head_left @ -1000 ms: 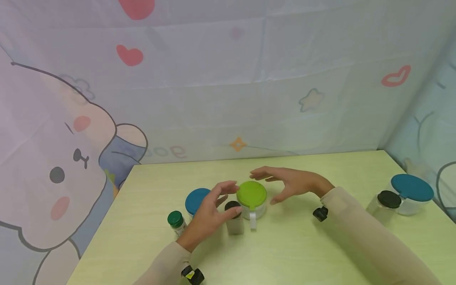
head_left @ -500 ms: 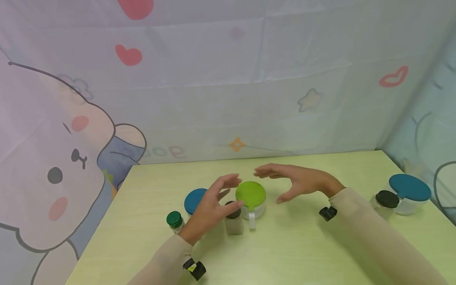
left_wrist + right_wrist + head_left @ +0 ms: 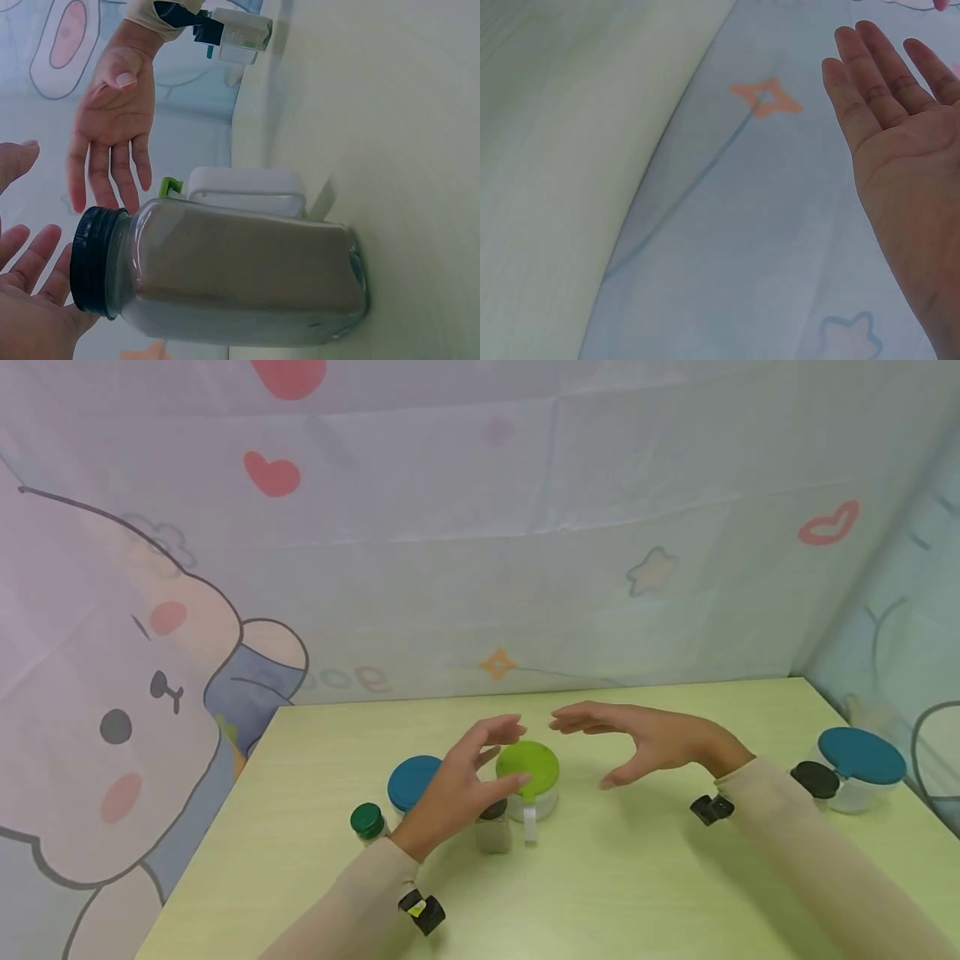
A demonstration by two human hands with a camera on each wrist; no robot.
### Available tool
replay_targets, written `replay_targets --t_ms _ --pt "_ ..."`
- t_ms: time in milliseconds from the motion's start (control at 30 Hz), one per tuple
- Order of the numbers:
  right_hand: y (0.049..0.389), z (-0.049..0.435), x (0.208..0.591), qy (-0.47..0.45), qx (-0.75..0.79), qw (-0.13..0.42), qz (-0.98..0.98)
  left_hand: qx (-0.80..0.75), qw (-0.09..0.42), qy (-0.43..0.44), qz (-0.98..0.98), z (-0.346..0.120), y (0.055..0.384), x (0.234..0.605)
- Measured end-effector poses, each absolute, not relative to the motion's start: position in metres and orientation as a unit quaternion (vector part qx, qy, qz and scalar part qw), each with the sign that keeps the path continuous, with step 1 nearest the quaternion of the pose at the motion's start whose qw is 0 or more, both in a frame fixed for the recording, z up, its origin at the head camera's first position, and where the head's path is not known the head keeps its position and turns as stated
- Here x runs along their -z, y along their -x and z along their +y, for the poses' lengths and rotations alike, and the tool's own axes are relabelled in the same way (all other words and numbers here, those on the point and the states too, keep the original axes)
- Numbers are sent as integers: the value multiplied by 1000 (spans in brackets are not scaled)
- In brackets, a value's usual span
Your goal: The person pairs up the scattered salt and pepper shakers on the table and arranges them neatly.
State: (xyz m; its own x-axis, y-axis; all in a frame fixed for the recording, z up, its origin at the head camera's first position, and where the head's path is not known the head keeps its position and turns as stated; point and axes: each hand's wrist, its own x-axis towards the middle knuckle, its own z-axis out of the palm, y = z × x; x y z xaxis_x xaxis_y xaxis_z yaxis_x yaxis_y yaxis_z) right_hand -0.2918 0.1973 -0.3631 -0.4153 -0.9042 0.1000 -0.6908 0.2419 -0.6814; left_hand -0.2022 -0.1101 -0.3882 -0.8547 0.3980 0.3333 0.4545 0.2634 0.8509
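With fingers spread, my left hand (image 3: 459,783) hovers above a clear jar (image 3: 492,836) of greyish-brown contents, its black cap partly behind the thumb. The left wrist view has that jar (image 3: 240,270) close up, with the left hand (image 3: 34,322) beyond its cap and not gripping it. Just right of the jar stands a clear container with a lime-green lid (image 3: 538,762) and a white handle (image 3: 530,822). My right hand (image 3: 651,742) is in the air right of this container, holding nothing. Its palm and extended fingers show in the right wrist view, where the hand (image 3: 911,161) touches no object.
Left of the hands are a blue-lidded container (image 3: 410,782) and a green-capped bottle (image 3: 367,821), partly hidden by the left arm. At the right end stand another blue-lidded container (image 3: 862,758) and a black-capped jar (image 3: 815,780), partly behind the right sleeve. A printed cloth (image 3: 420,568) hangs behind the table.
Both hands have drifted rightward in the head view. The right hand is farther from the lime-green lid, while the left thumb now overlaps it. The containers stay where they were.
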Motion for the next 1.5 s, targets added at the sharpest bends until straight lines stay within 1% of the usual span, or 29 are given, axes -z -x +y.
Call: replay_targets --t_ms 800,1100,1500 --pt "275 248 348 523 310 121 785 560 1 303 -771 -76 207 379" --pt "269 264 346 527 313 106 783 562 4 329 -759 -63 207 376" --pt "263 287 349 526 315 88 785 556 8 340 -758 -47 205 375"
